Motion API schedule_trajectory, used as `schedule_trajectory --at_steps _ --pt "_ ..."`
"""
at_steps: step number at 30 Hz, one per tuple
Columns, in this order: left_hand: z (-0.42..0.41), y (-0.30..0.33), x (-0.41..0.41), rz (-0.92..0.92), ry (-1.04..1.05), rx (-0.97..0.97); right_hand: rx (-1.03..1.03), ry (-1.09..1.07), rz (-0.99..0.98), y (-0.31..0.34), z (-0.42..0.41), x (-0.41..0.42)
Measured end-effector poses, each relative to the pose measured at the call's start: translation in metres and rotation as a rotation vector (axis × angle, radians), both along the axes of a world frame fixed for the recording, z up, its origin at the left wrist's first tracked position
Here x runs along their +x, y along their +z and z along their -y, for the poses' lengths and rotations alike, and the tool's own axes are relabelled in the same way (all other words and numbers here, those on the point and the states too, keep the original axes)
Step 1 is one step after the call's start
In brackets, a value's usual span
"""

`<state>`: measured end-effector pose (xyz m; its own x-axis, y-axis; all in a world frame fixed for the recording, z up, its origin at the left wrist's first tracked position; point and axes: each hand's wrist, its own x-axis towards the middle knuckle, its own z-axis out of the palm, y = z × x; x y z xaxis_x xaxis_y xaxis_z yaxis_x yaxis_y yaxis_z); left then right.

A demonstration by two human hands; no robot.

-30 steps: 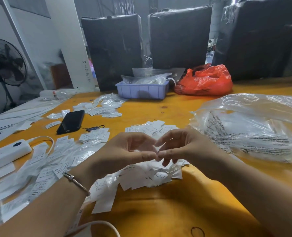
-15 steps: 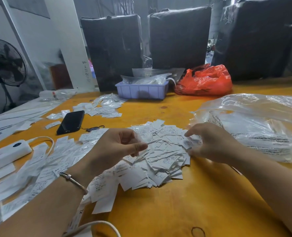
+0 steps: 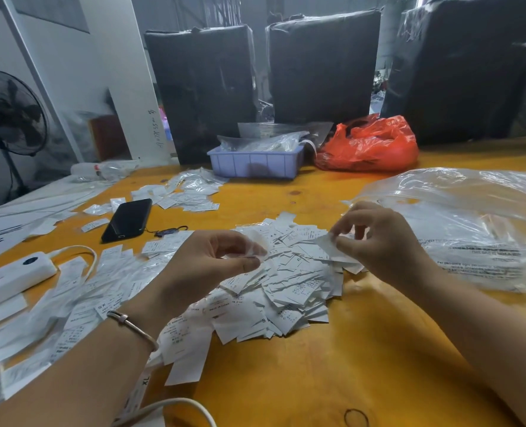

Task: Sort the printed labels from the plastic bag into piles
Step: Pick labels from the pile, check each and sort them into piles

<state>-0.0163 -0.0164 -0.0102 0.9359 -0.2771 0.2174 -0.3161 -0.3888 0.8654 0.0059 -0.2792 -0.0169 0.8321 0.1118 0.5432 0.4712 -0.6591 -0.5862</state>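
Observation:
A heap of small white printed labels (image 3: 286,288) lies in the middle of the yellow table (image 3: 332,380). My left hand (image 3: 206,263) hovers over the heap's left side and pinches a small white label (image 3: 257,246) between thumb and fingers. My right hand (image 3: 375,241) is over the heap's right edge and pinches another white label (image 3: 327,246) by its corner. The large clear plastic bag (image 3: 471,223) lies crumpled to the right, just behind my right hand. More labels (image 3: 80,291) are spread in a loose band on the left.
A black phone (image 3: 127,219) and a white power bank (image 3: 12,277) with cable lie at the left. A further label pile (image 3: 190,192), a lilac tray (image 3: 255,163) and a red bag (image 3: 369,144) sit farther back. A hair band (image 3: 356,417) lies near the front edge.
My hands, joined over the heap a second ago, have moved apart. The right hand reached to the heap's right edge and lifted a label; the left still pinches its own.

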Motion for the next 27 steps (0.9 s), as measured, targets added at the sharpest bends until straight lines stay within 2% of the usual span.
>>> schedule_trajectory --at_steps 4,8,10,13,16,21,27 --pt "-0.001 0.001 0.0 -0.038 -0.053 -0.069 0.5 0.28 -0.166 0.01 -0.004 -0.01" --pt "-0.001 0.002 -0.001 -0.063 -0.09 -0.113 0.677 0.442 -0.361 0.015 -0.014 -0.019" --pt "0.001 0.004 -0.003 -0.067 -0.105 -0.15 0.631 0.428 -0.373 0.015 -0.021 -0.023" --pt "0.003 0.004 -0.005 -0.05 -0.159 -0.179 0.375 0.323 -0.326 0.01 -0.033 -0.029" --pt "0.007 0.004 -0.006 -0.026 -0.206 -0.161 0.264 0.357 -0.393 0.005 -0.043 -0.032" --pt "0.008 0.007 -0.01 -0.053 -0.266 -0.15 0.409 0.486 -0.407 0.003 -0.043 -0.032" --pt "0.007 0.011 -0.011 -0.166 -0.299 -0.062 0.542 0.431 -0.313 0.005 -0.04 -0.03"
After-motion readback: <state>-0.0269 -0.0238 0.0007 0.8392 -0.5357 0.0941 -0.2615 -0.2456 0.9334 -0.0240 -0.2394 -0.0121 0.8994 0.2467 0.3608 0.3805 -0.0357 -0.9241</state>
